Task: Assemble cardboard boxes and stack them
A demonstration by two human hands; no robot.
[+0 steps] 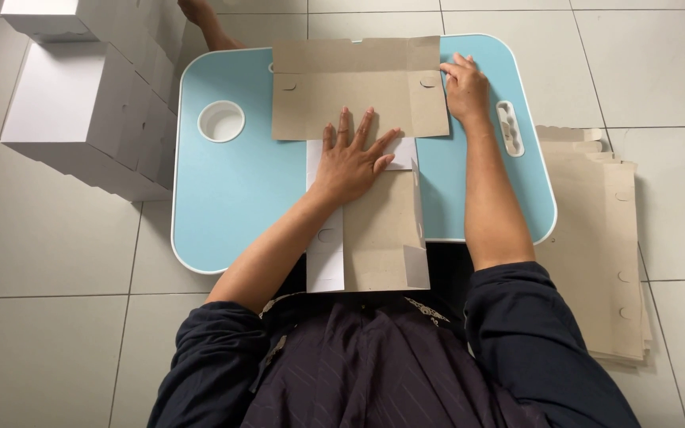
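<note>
The person sits on the tiled floor (57,261) behind a low light-blue lap table (231,190) with a white rim, and a flat, unfolded cardboard box blank (358,87) lies across it. The blank is brownish-grey on the side facing up, with white showing along its lower flaps, and it runs from the table's far edge down over the near edge toward the person's lap. Its far part is a wide panel with crease lines and small half-round slots near each side; its near part is narrower, with a white strip along the left. The left hand (350,162) lies flat on the middle of the blank, palm down, all 5 fingers spread wide and gripping nothing, just pressing. The right hand (465,87) rests at the blank's far right corner, fingers curled lightly onto the side flap's edge, touching it without closing around it. A round white cup recess (221,121) sits in the table's left side. Finished white boxes (81,111) are stacked on the floor to the left, and a pile of flat blanks (604,238) lies to the right.
</note>
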